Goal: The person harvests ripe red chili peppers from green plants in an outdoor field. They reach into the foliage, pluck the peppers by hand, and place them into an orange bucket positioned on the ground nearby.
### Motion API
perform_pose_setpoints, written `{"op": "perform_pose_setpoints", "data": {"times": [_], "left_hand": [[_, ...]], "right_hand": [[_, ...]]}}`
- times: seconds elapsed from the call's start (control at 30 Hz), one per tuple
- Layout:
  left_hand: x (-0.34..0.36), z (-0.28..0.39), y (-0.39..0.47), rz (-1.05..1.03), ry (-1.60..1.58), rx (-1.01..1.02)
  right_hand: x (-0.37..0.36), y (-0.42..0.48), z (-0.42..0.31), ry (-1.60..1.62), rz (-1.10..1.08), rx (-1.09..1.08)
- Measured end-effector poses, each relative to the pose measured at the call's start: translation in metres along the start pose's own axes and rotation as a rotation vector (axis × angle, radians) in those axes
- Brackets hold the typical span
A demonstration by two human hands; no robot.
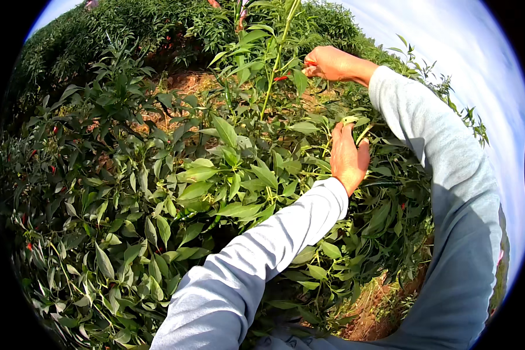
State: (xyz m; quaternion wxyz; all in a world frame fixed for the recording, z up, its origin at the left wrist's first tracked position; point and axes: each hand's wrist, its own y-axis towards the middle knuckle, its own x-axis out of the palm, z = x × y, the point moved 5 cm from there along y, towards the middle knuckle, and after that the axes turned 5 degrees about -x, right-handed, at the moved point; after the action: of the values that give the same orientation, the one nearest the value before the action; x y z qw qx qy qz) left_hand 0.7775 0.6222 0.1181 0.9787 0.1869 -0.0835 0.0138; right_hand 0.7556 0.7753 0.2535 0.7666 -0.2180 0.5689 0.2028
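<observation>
Leafy chili pepper plants fill the view before me. My right hand is at the upper right, fingers curled closed around something red, likely a chili pepper. Just left of its fingertips a red chili pepper hangs beside an upright green stem. Lower down, my left hand reaches into the foliage, back of the hand up. A pale green stem passes between its thumb and fingers; whether they grip it is hidden. Both sleeves are light grey-blue.
More chili bushes stand in a row behind, with reddish soil and dry grass between. Bare soil shows at the lower right. Small parts of other people, among them a forearm, show at the top among the plants.
</observation>
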Motion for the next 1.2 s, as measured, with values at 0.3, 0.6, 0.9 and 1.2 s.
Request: {"op": "perform_pose_setpoints", "data": {"times": [0.3, 0.6, 0.9, 1.2], "left_hand": [[0.017, -0.01, -0.042, -0.274, -0.324, -0.018], [0.039, -0.005, -0.045, -0.326, -0.484, -0.012], [-0.046, 0.055, -0.012, -0.406, 0.295, 0.324], [-0.279, 0.109, 0.025, 0.03, 0.92, 0.48]], "right_hand": [[0.157, 0.089, 0.086, 2.203, 0.424, -0.164], [0.167, 0.097, 0.177, 0.48, 0.598, -0.115], [0.054, 0.062, 0.091, 0.849, 0.566, 0.453], [-0.02, -0.01, 0.122, 2.145, 0.93, -0.117]]}}
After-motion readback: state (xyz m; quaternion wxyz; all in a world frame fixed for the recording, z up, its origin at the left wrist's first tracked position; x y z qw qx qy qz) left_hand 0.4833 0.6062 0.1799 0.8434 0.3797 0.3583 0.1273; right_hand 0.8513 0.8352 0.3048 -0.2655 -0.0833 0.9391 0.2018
